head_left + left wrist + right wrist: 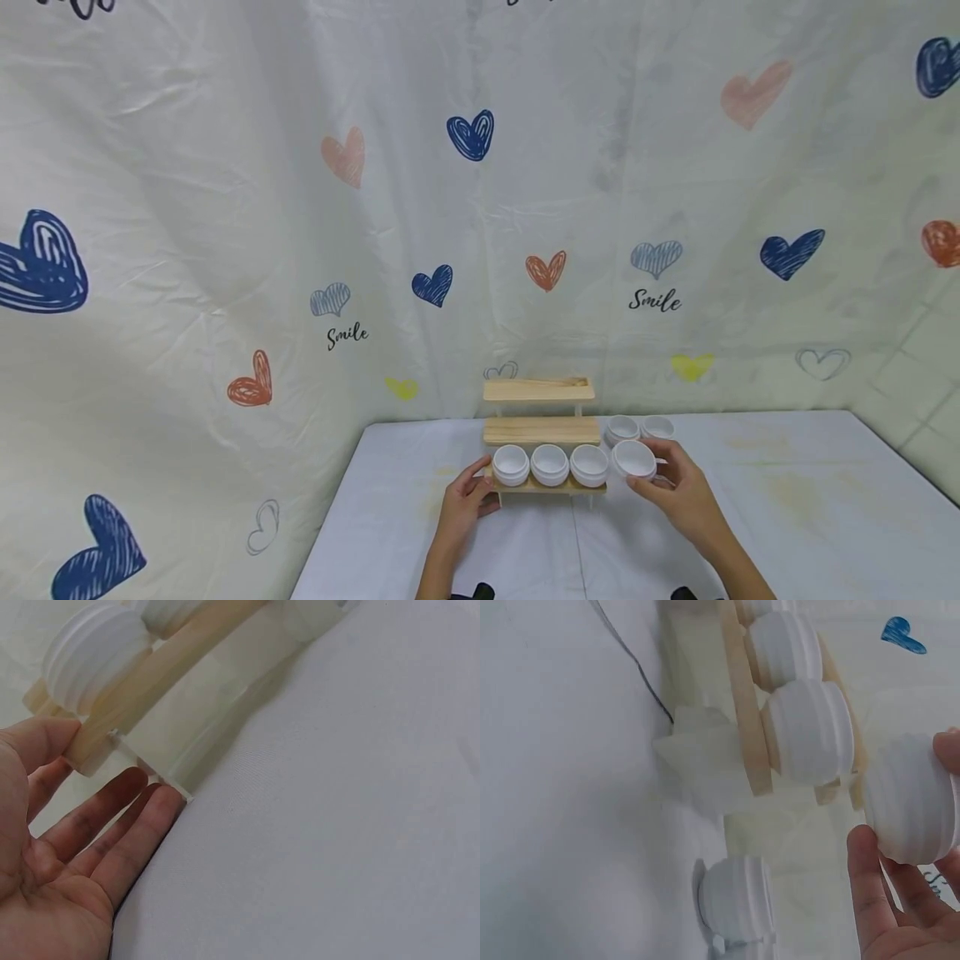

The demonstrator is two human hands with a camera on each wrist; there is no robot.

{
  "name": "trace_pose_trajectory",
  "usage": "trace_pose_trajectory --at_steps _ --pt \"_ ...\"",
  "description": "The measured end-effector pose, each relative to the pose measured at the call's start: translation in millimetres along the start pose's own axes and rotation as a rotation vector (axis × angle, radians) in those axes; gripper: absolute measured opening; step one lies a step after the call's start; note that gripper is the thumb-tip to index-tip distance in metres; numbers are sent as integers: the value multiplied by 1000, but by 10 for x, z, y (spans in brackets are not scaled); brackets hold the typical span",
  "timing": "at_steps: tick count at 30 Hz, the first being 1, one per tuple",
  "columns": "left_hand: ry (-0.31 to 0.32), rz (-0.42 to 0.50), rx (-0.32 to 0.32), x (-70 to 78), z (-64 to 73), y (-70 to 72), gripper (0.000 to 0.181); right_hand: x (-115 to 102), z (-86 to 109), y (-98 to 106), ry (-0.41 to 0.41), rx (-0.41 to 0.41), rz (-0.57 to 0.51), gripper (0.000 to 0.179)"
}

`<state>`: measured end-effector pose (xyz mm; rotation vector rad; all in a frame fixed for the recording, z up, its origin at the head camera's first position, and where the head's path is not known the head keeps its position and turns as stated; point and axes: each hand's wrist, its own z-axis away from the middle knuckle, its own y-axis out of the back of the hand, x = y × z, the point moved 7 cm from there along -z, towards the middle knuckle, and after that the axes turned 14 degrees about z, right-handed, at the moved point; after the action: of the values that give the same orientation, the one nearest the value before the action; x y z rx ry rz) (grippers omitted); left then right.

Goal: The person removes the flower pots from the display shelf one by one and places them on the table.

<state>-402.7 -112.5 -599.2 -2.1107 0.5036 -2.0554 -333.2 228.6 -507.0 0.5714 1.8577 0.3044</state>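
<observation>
My right hand (678, 487) holds a small white ribbed cup (633, 459) between thumb and fingers, just off the right end of a three-tier wooden stand (542, 431). In the right wrist view, that held cup (909, 801) hangs above the table, apart from the stand. Three similar white cups (550, 465) stand in a row on the lowest tier. At the tier's left end, my left hand (463, 504) grips the board, thumb and index finger about its edge. The left wrist view shows the lower fingers by a thin clear leg (154, 766) under the board (112, 724).
Two more white cups (622, 429) sit on the white table (795, 483) behind the right hand. The two upper tiers (540, 389) bear no cups. A cloth backdrop (570, 208) with printed hearts hangs close behind the stand.
</observation>
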Motion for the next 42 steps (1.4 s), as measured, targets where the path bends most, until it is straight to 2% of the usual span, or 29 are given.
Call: trace_pose_trajectory --at_steps 7,16,23,34,42 --pt "10 3 -1 -19 -3 12 49 158 -34 163 -54 -4 71 61" --pt "11 2 2 -24 -1 23 50 291 -32 178 -148 -66 114 66" --pt "15 5 6 -3 13 10 50 345 -33 150 -144 -95 117 64" --pt "8 9 5 5 8 3 49 466 -38 117 -159 -122 199 63" --pt "12 11 9 -5 9 7 49 538 -33 85 -168 -134 194 61"
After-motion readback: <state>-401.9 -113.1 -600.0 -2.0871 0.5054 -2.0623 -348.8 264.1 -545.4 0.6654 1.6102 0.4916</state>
